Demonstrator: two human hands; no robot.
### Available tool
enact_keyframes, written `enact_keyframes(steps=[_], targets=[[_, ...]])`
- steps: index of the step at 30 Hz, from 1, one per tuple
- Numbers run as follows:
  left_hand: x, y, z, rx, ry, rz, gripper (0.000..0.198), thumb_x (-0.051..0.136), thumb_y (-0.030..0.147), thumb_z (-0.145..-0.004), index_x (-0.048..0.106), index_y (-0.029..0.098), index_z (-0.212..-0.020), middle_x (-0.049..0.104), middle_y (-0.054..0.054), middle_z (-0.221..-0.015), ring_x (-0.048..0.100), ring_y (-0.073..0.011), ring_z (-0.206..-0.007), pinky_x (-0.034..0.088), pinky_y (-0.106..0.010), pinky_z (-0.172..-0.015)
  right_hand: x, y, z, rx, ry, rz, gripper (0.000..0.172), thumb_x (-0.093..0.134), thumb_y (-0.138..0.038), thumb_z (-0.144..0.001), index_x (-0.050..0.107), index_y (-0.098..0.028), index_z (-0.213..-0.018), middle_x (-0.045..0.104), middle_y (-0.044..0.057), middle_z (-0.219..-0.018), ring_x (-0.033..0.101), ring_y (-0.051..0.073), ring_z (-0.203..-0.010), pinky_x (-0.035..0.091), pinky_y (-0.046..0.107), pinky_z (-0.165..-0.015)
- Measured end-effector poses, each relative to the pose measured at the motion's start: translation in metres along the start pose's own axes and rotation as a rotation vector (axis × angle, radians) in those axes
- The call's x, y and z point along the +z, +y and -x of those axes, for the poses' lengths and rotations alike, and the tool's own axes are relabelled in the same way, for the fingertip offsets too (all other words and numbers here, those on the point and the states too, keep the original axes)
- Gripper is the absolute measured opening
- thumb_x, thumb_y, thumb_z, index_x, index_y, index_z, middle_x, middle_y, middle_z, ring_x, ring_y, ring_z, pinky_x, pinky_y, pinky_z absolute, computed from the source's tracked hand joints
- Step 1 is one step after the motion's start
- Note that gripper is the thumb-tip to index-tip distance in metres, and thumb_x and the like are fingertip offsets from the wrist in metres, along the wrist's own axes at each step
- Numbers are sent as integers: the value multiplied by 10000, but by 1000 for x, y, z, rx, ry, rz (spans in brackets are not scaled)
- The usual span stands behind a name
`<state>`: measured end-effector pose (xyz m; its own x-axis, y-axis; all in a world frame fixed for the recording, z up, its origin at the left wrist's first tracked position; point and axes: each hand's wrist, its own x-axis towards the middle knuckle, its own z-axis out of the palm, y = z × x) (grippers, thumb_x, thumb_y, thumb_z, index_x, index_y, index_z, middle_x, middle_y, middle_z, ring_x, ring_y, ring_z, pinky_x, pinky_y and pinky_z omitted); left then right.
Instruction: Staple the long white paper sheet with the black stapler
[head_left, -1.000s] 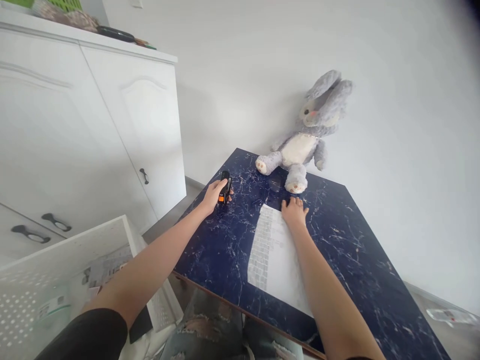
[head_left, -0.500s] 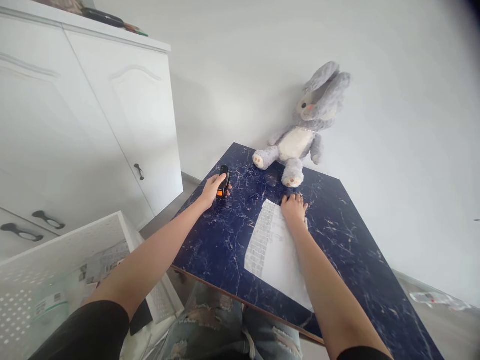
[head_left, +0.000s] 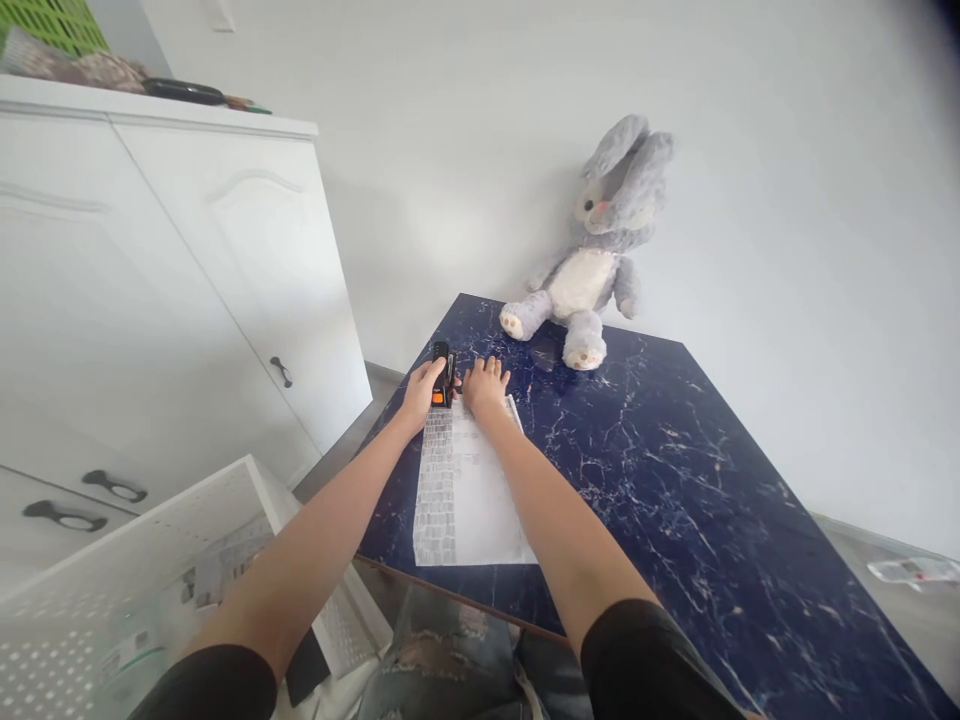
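My left hand (head_left: 422, 392) is closed around a small black object with an orange patch (head_left: 439, 398), whose exact kind I cannot make out. It is held at the top left corner of a sheet of paper (head_left: 487, 500). Grey brick-like print runs down the sheet's left side, and faint marks show on the white part. My right hand (head_left: 486, 388) lies on the paper's top edge with its fingers stretched out, just right of the black object. Something small and dark shows between the two hands. My right forearm covers part of the sheet's right side.
The sheet lies on a dark blue marbled table (head_left: 637, 450). A grey plush rabbit (head_left: 581, 280) sits at its back against the wall. At the left stand a white cabinet (head_left: 247, 240) and a white perforated bin (head_left: 255, 480) with papers inside. A clear plastic package (head_left: 915, 571) lies on the floor at right.
My right hand and the paper have slid left across the table, up to the black object. The sheet has turned straighter. My left hand still holds the object in nearly the same place.
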<state>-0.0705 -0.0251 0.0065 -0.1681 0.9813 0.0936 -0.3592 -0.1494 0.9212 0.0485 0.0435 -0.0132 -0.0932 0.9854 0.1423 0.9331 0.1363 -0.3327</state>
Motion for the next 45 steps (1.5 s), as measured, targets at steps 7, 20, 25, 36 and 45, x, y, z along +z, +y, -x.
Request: enact_keyframes(steps=[7, 20, 25, 36, 45], targets=[[-3, -2, -4, -6, 23, -12, 503, 687, 643, -821, 584, 161, -923, 740, -77, -769, 674, -166, -525, 500, -250, -468, 7, -11, -6, -10, -22, -104, 507, 305, -309, -1041, 429, -82, -1478, 252, 205, -1663, 137, 319, -1558, 57, 569, -1235], [7, 30, 23, -19, -517, -488, 389, 742, 511, -799, 741, 137, -907, 743, -91, -804, 713, -223, -679, 516, -273, -562, -51, 47, -8, -47, -36, -586, 514, 296, -234, -971, 529, -177, -1426, 638, 90, -1399, 601, 197, -1243, 447, 334, -1049], [4, 31, 21, 81, -741, -827, 389, 740, 497, -802, 779, 171, -1012, 754, -37, -851, 677, -212, -803, 495, -280, -717, -51, 70, 43, -302, -71, -790, 441, 390, -485, -996, 689, -236, -1204, 721, 52, -1228, 643, 216, -1155, 454, 362, -1045], [-1, 32, 17, 191, -700, -979, 438, 553, 525, -958, 769, 154, -869, 693, -44, -830, 594, -159, -714, 427, -273, -683, -55, 87, 73, -323, -231, -547, 623, 273, -609, -1050, 753, -236, -914, 763, 71, -876, 713, 262, -956, 477, 383, -991], [71, -8, 51, 185, -711, -883, 449, 497, 544, -977, 694, 153, -877, 679, -32, -847, 594, -175, -773, 416, -274, -714, -95, 178, 114, -443, -212, -451, 404, 358, -386, -1065, 663, -282, -1310, 738, 48, -1210, 690, 248, -1110, 476, 388, -1022]])
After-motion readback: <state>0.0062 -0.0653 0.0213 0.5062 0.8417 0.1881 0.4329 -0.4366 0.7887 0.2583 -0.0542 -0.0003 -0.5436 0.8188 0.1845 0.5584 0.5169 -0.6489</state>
